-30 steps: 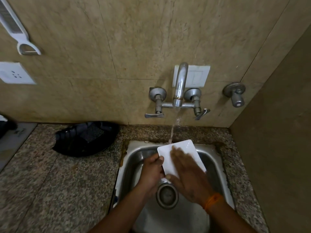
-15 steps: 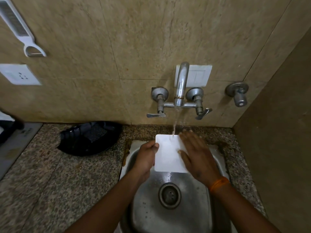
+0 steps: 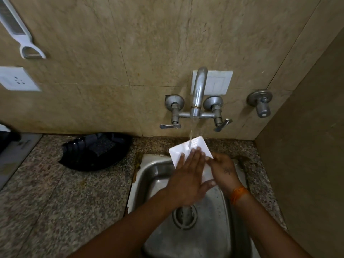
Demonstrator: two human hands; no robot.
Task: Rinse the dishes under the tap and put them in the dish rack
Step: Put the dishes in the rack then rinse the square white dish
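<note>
A white square plate [image 3: 186, 150] is tilted over the back of the steel sink [image 3: 210, 239], and the stream from the wall tap [image 3: 198, 94] falls on its upper part. My left hand [image 3: 188, 180] lies flat across the plate's face, fingers pointing to the wall and thumb curled at the near corner. My right hand [image 3: 224, 170] grips the plate's right edge. Both hands hide the plate's lower half. A black plastic dish rack [image 3: 95, 154] sits on the counter left of the sink, against the wall.
Granite counter [image 3: 61, 202] runs left of the sink, with a narrow strip on the right beside a side wall [image 3: 307, 164]. The round drain [image 3: 184, 215] shows below my wrists. A separate valve [image 3: 260, 103], a white peeler [image 3: 23, 39] and a socket [image 3: 16, 79] are on the wall.
The hands swapped roles: my left hand went from holding the plate's left edge to lying across its face, and my right hand moved to the right edge. The plate turned and stays under the stream.
</note>
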